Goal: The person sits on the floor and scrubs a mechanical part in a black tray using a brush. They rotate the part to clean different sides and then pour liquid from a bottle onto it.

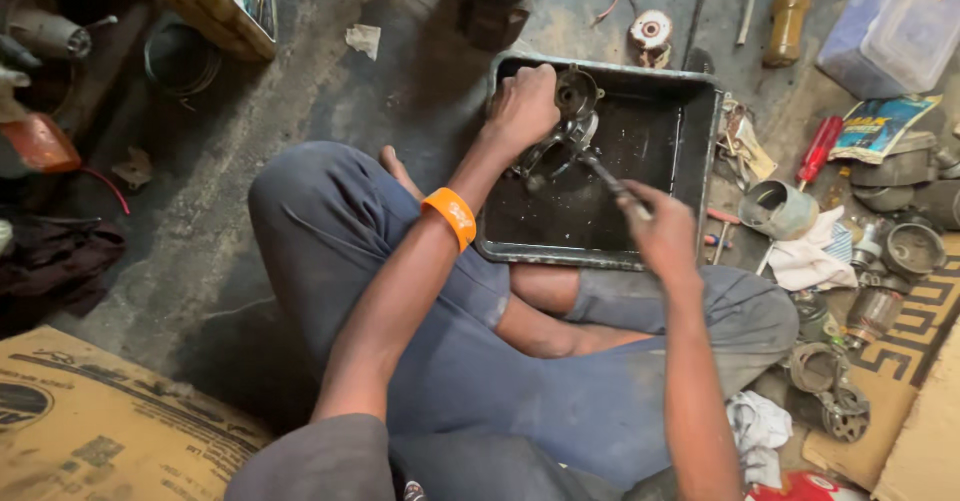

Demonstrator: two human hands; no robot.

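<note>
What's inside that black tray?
Inside the black rectangular metal tray sits a round grey metal part, held by the left hand. Dark, wet-looking grime coats the bottom. The hand hides part of it.

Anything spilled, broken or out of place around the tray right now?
Nothing looks spilled. The black tray sits flat; the left hand grips the metal part and the right hand a tool. Parts lie scattered to the right.

Grimy concrete floor (300, 111) carries black metal tray (700, 121). Right of tray: red-handled screwdriver (818, 149), white rag (815, 256). Beyond tray: amber bottle (787, 19).
</note>
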